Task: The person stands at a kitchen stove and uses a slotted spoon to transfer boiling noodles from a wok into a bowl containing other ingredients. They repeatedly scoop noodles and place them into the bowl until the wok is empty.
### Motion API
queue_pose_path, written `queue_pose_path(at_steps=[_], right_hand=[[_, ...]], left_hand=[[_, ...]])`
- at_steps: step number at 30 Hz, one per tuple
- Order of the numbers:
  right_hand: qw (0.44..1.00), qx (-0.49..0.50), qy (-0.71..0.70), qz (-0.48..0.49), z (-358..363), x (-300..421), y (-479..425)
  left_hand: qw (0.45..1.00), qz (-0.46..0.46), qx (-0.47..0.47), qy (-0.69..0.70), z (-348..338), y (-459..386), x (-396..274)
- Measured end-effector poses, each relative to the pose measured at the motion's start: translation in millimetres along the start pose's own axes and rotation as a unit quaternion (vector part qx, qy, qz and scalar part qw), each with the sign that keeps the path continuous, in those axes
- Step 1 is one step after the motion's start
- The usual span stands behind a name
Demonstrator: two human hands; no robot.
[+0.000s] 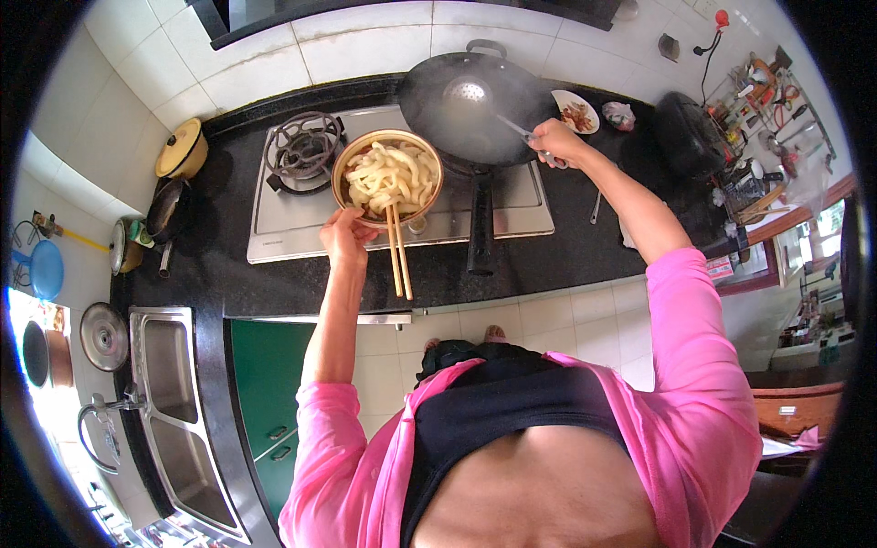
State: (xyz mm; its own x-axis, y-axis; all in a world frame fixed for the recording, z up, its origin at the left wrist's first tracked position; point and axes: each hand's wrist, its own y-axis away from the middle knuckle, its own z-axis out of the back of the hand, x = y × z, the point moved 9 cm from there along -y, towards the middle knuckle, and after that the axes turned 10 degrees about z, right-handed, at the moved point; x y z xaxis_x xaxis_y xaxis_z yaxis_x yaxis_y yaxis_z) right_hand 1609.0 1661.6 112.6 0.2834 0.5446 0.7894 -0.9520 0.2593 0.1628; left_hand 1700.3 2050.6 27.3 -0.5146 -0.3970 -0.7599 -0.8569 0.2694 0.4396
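My left hand (348, 236) grips the near rim of a round bowl (337, 186) heaped with thick pale noodles (394, 175). A pair of wooden chopsticks (397, 257) leans out of the bowl towards me. My right hand (558, 142) is closed on the handle of a perforated metal skimmer (468, 91), whose round head is over the steaming black wok (428, 113). The wok sits on the right burner, its black handle (482, 233) pointing towards me. The bowl is held between the wok and the bare left burner (306, 147).
A white dish of chopped food (577, 111) and a small plastic bag (619, 116) lie right of the wok. A yellow pot (183, 151) and a frying pan (169, 209) stand at the left. The double sink (181, 418) is at lower left; utensils (777, 130) crowd the right wall.
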Motion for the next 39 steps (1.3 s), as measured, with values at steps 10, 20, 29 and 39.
queue_pose_path(at_steps=[10,20,29,39], right_hand=[[0.988,0.068,-0.123,-0.060,-32,28,40],[0.955,0.084,-0.254,-0.129,-26,28,49],[0.971,0.048,-0.223,-0.069,14,67,58],[0.975,0.035,-0.215,0.031,11,152,114]], left_hand=[[1.000,0.004,-0.001,-0.004,-1,7,-3],[1.000,0.010,0.010,0.006,-3,9,-3],[1.000,0.011,0.029,-0.007,-7,9,-1],[1.000,0.013,0.024,0.003,-11,16,0]])
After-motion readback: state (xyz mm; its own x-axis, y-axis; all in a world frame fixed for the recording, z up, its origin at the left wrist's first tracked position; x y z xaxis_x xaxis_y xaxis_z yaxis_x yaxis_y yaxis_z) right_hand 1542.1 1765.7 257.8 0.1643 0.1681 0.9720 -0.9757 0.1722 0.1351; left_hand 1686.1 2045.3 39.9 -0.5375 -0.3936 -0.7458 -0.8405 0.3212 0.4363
